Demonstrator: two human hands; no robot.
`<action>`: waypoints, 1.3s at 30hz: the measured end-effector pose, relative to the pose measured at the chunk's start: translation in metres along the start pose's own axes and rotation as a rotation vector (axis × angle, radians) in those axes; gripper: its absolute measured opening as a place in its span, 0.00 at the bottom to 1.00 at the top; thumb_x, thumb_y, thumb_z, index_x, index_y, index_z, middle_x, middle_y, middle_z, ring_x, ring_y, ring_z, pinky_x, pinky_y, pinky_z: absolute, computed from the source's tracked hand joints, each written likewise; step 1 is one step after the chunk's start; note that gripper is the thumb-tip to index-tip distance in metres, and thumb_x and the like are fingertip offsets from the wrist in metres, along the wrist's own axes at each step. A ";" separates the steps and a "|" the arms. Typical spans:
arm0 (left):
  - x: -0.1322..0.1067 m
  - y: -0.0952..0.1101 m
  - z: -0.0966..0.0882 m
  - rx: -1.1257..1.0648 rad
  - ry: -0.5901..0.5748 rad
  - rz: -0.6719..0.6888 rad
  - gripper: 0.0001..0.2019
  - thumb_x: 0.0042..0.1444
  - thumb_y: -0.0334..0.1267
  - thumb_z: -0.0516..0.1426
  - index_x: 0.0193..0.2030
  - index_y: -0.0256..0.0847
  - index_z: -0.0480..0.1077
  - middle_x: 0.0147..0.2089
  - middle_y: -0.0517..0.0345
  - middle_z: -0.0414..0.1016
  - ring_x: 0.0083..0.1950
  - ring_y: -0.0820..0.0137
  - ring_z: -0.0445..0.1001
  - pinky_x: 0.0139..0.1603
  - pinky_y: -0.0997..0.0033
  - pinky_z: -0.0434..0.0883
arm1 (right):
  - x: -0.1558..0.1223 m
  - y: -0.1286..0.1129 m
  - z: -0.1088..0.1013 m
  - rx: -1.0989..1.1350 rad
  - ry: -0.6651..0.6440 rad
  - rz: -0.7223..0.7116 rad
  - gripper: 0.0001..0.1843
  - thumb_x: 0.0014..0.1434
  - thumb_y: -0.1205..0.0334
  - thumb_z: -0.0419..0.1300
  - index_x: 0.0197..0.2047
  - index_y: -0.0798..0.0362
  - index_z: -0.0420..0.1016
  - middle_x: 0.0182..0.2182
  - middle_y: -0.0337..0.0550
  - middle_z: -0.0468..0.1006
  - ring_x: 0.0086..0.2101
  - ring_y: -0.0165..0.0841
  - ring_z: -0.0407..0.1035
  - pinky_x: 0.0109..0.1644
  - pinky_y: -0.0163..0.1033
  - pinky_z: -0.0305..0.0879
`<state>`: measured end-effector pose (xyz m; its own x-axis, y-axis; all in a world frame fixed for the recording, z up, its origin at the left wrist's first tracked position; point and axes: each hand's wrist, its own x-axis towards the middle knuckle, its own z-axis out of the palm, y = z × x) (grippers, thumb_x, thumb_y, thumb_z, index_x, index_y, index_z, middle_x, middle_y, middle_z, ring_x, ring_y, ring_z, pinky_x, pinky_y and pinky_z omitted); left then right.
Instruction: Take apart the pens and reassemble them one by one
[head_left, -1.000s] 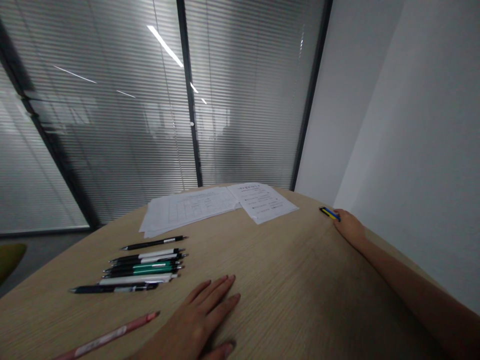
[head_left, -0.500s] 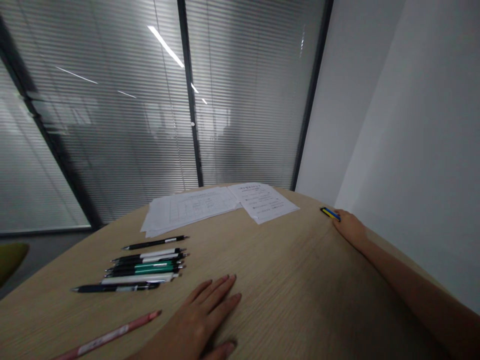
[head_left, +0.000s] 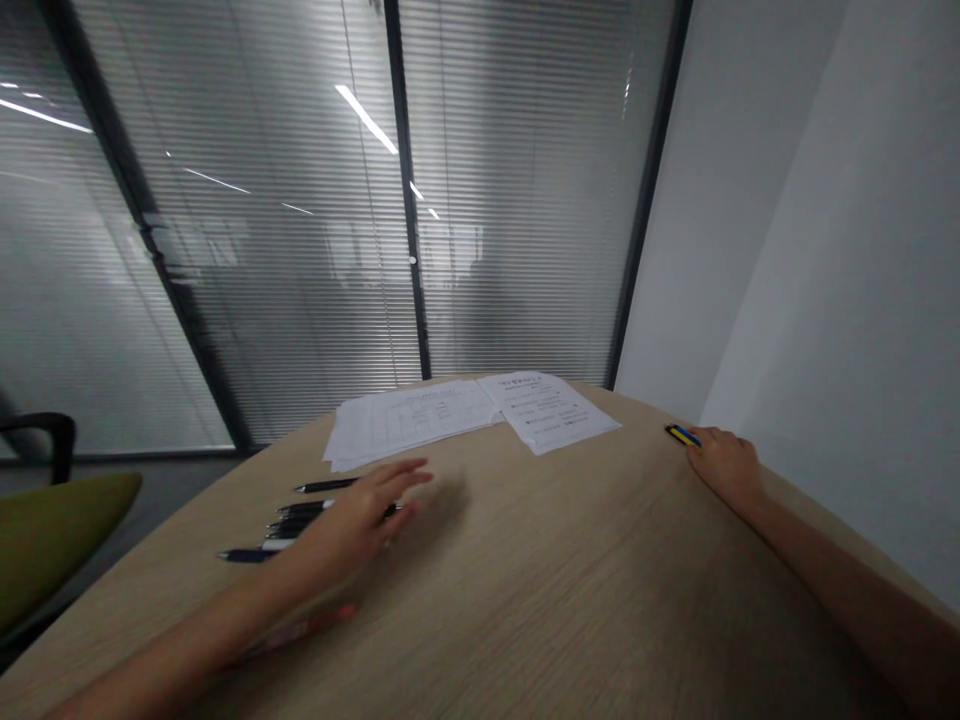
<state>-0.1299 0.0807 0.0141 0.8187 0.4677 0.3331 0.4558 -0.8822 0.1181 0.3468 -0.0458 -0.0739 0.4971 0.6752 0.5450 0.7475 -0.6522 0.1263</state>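
Pale oak-grain wood laminate tabletop (head_left: 570, 570): matt, finely textured; loose white rectangular paper sheets (head_left: 547, 410): smooth, matt; slim black plastic pens (head_left: 322, 486): low gloss; slim blue-and-yellow plastic barrel (head_left: 682, 435): glossy; olive-green cloth chair seat (head_left: 60, 530): matt; straight dark metal partition frame (head_left: 406, 200): smooth.

From where I stood, a wide stretch of bare wood on the curved wooden table (head_left: 592, 590) lay open between the left hand (head_left: 352, 525) and the right hand (head_left: 724, 465), leaving an easy path across. The row of pens (head_left: 300, 518) lay partly beneath the left hand, and the papers (head_left: 409, 425) covered the far part of the tabletop, while the white wall (head_left: 825, 300) stood close beyond the right hand and hemmed in that side
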 end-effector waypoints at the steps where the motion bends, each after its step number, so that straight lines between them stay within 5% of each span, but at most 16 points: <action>1: 0.005 -0.016 -0.004 0.024 -0.010 -0.047 0.16 0.58 0.40 0.45 0.47 0.38 0.66 0.53 0.51 0.67 0.53 0.64 0.65 0.53 0.67 0.61 | 0.000 0.000 0.000 -0.002 0.011 -0.001 0.16 0.54 0.66 0.47 0.45 0.58 0.68 0.38 0.51 0.73 0.38 0.40 0.66 0.41 0.43 0.55; 5: 0.019 -0.067 -0.010 0.168 -0.168 -0.206 0.17 0.55 0.40 0.44 0.43 0.37 0.69 0.43 0.52 0.74 0.44 0.63 0.71 0.46 0.70 0.65 | 0.000 -0.001 0.003 -0.005 0.046 -0.006 0.16 0.54 0.67 0.46 0.44 0.58 0.68 0.37 0.50 0.74 0.38 0.39 0.66 0.43 0.44 0.53; 8: 0.025 -0.084 -0.006 0.197 -0.247 -0.214 0.14 0.50 0.39 0.48 0.37 0.39 0.73 0.38 0.52 0.76 0.40 0.62 0.73 0.40 0.69 0.67 | 0.000 -0.001 0.005 -0.002 0.062 -0.011 0.15 0.55 0.67 0.46 0.43 0.58 0.68 0.37 0.50 0.74 0.37 0.40 0.67 0.42 0.44 0.52; 14: 0.035 -0.091 0.002 0.256 -0.340 -0.179 0.11 0.45 0.34 0.52 0.34 0.40 0.73 0.35 0.52 0.76 0.38 0.61 0.73 0.39 0.68 0.65 | 0.002 0.000 0.008 0.013 0.064 -0.024 0.15 0.54 0.67 0.46 0.42 0.58 0.69 0.36 0.50 0.74 0.37 0.39 0.67 0.41 0.42 0.52; 19: 0.042 -0.085 -0.001 0.268 -0.292 -0.168 0.11 0.43 0.29 0.52 0.33 0.39 0.73 0.34 0.51 0.75 0.37 0.61 0.73 0.38 0.67 0.65 | 0.003 0.001 0.011 0.034 0.066 -0.023 0.15 0.54 0.67 0.47 0.42 0.58 0.69 0.37 0.50 0.74 0.37 0.39 0.67 0.41 0.42 0.52; 27: 0.042 -0.044 -0.038 0.074 0.027 -0.139 0.17 0.54 0.44 0.46 0.45 0.37 0.64 0.40 0.51 0.70 0.36 0.66 0.71 0.38 0.70 0.67 | 0.001 -0.002 0.007 0.128 0.087 -0.012 0.15 0.53 0.68 0.47 0.42 0.59 0.69 0.38 0.52 0.74 0.37 0.40 0.66 0.42 0.44 0.52; 31: 0.037 0.003 -0.041 -0.669 0.241 -0.251 0.13 0.43 0.44 0.57 0.34 0.39 0.66 0.31 0.58 0.72 0.35 0.66 0.72 0.39 0.69 0.68 | 0.000 -0.006 -0.001 0.227 0.101 0.007 0.15 0.53 0.70 0.47 0.42 0.60 0.68 0.38 0.55 0.73 0.40 0.42 0.65 0.45 0.46 0.51; 39: 0.012 0.078 -0.006 -1.416 0.135 -0.568 0.09 0.36 0.36 0.63 0.25 0.39 0.69 0.29 0.61 0.73 0.32 0.71 0.72 0.38 0.73 0.69 | -0.017 -0.056 -0.047 0.635 -0.005 -0.093 0.16 0.56 0.65 0.43 0.43 0.57 0.67 0.42 0.53 0.72 0.44 0.38 0.64 0.45 0.42 0.58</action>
<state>-0.0867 0.0176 0.0334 0.5841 0.8116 0.0078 -0.0728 0.0429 0.9964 0.2761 -0.0368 -0.0508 0.4186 0.7216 0.5513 0.9021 -0.2606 -0.3439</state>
